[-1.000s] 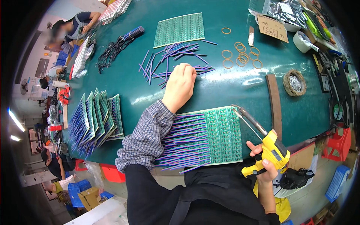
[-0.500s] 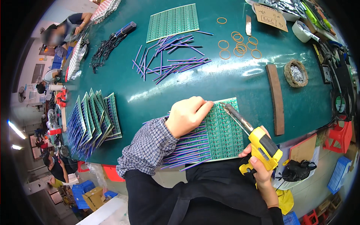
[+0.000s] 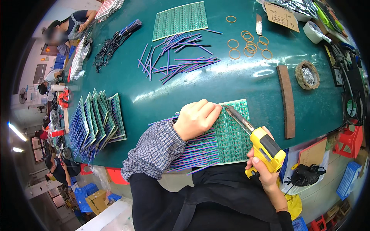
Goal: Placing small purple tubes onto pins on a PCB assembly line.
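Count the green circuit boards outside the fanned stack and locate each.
2: one unwired board beyond the loose wires, one wired board nearer, partly covered by the left hand. Others could be hidden.

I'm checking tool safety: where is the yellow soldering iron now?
Right of centre in the head view, the yellow soldering iron is in the right hand, its tip beside the left hand, at the circuit board.

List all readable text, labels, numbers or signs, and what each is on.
Cardboard piece, upper right: handwriting with a boxed number; not copied here.
Circuit board under the left hand: any markings too small to read.
Yellow soldering tool: any markings too blurred to read.
Cardboard box, lower left: dark marks, too small to read.
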Motion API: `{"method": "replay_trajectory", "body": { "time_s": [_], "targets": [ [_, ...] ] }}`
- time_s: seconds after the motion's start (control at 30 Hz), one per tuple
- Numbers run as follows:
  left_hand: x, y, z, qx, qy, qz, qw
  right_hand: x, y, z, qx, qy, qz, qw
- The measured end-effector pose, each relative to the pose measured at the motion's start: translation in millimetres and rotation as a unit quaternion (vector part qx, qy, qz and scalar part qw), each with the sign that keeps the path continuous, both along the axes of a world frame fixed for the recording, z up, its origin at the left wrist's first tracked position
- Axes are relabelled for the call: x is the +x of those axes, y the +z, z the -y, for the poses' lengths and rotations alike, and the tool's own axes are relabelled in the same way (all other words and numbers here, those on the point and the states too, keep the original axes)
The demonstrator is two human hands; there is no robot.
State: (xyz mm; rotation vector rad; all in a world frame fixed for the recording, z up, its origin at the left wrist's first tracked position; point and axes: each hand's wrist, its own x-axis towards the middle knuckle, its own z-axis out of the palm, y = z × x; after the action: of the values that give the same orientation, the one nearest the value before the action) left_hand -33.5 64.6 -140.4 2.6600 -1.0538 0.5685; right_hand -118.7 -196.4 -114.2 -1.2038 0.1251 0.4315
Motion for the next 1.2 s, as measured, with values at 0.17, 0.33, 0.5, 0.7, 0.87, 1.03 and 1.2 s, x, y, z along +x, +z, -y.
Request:
{"method": "replay_trajectory", "body": {
  "time_s": [0.17, 0.33, 0.5, 0.7, 0.87, 1.03, 1.2],
  "targets": [
    [-0.8, 0.6, 2.6, 0.013, 0.007, 0.005, 1.0, -4.1, -3.2, -3.5, 0.013, -0.025, 0.007, 1.0],
    [-2.5, 2.0, 2.2, 0.018, 0.005, 0.007, 1.0, -4.2, -1.8, -0.9, 0.021, -0.021, 0.01, 1.0],
    [-3.0, 1.9, 3.5, 0.028, 0.003, 0.01, 1.0, -6.0, -0.7, 2.0, -0.006, 0.01, -0.003, 1.0],
    [-2.7, 3.0, 2.7, 0.035, -0.002, 0.011, 0.999, -7.3, -1.3, -2.7, 0.016, -0.019, -0.002, 1.0],
    [-3.5, 3.3, 3.1, 0.044, -0.004, 0.019, 0.999, -6.9, 3.8, 0.3, 0.001, 0.005, -0.008, 1.0],
    [-6.3, 2.6, 5.7, 0.053, -0.004, 0.028, 0.998, -12.7, -3.0, -3.4, 0.016, -0.031, 0.027, 0.999],
    [-5.9, 1.3, 6.6, 0.053, -0.007, 0.045, 0.998, -12.0, 1.6, 2.3, 0.002, 0.005, -0.007, 1.0]
  ]
}}
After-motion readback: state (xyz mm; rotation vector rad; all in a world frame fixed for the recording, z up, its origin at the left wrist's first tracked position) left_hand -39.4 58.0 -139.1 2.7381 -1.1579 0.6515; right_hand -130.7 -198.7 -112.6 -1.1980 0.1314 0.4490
